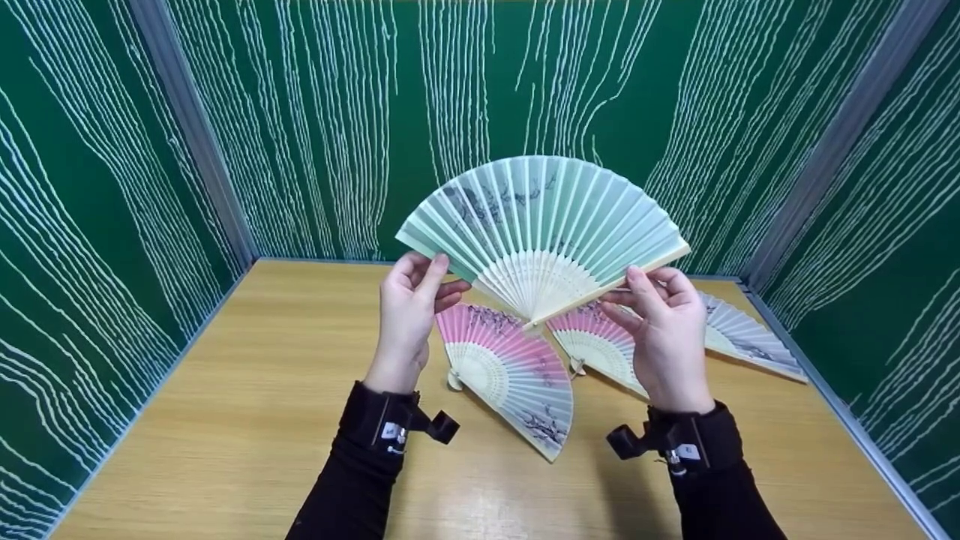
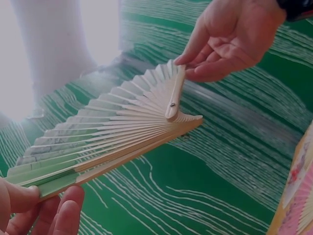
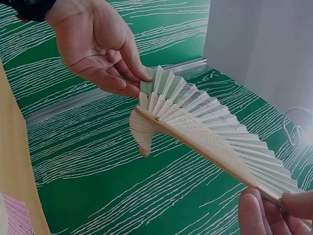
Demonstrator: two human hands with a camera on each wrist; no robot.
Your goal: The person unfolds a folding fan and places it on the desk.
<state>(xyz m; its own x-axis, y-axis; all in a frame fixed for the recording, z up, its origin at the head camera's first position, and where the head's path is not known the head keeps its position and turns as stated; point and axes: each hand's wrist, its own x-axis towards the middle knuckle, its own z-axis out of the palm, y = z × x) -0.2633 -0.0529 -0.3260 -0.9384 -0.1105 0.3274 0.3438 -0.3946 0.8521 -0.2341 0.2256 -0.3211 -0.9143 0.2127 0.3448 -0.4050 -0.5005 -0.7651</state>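
A green folding fan [image 1: 555,217] with dark painted branches and pale ribs is spread wide, held up above the table. At its left edge my left hand [image 1: 412,300] pinches the outer rib between thumb and fingers. My right hand [image 1: 664,322] pinches the guard stick on the right side. In the left wrist view the fan [image 2: 122,117] shows edge-on, its ribs meeting at a small rivet. The right wrist view shows the guard stick of the fan [image 3: 205,152] between my right thumb and fingers.
On the wooden table [image 1: 247,390] lie a spread pink-and-grey fan [image 1: 517,375], a second pink fan [image 1: 600,341] partly behind the right hand, and a grey fan [image 1: 750,337] at the far right. Green walls with white wavy lines [image 1: 337,127] enclose the table.
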